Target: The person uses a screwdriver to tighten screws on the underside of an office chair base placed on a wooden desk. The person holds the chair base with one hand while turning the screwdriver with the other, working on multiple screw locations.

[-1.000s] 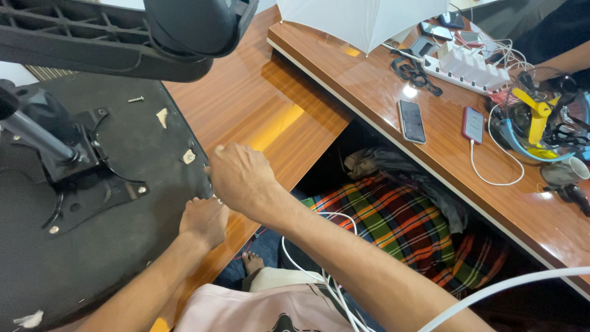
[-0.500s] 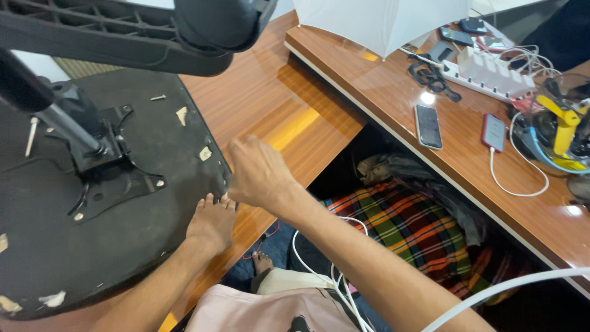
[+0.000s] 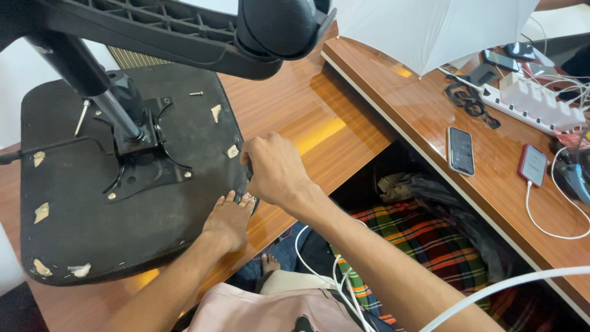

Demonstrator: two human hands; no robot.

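"Any screens near you?"

"Two, both lying flat on the long desk (image 3: 424, 117) to my right. A black phone (image 3: 460, 150), a dark upright rectangle, sits toward the desk's near edge. Just beside it, further along the desk, is a second phone (image 3: 533, 165) with a grey screen in a red case, a white cable running off its lower end."

"Packages, labels, signs?"

"None I can make out."

The right hand (image 3: 275, 171) hides whatever it grips — the chair seat (image 3: 80, 246) runs off-frame.
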